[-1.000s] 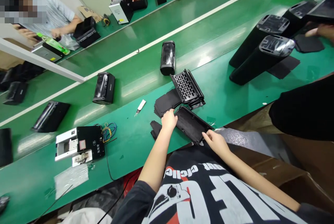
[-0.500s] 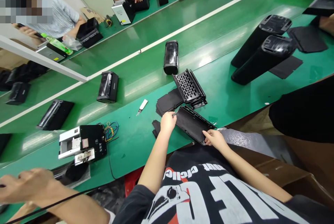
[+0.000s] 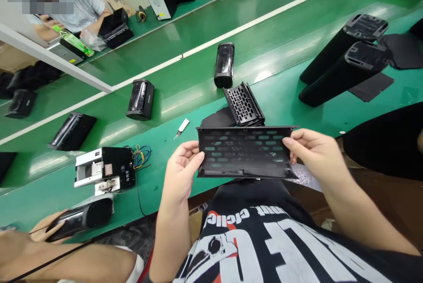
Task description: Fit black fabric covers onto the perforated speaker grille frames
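Observation:
A black slotted plastic panel (image 3: pixel 246 153) is held level in front of my chest, with light showing through its rows of oblong holes. My left hand (image 3: pixel 183 164) pinches its left end between thumb and fingers. At the right end, my right hand (image 3: pixel 310 148) grips the panel the same way. Just beyond it, a stack of similar perforated panels (image 3: pixel 244 104) lies on the green bench. Beside that stack are thin black sheets (image 3: pixel 218 119), partly hidden behind the held panel.
Two tall black cylinders (image 3: pixel 343 63) stand tilted in view at the right. Black speaker-like units (image 3: pixel 140 99) sit along the green belt. A white-and-black machine (image 3: pixel 105 168) with wires is at the left, near a co-worker's hand (image 3: pixel 54 226). A small white-handled tool (image 3: pixel 183 127) lies mid-bench.
Both hands have raised the panel off the bench toward me and turned it level, so its holes now show. The co-worker's hand at lower left has moved onto a black cylindrical unit.

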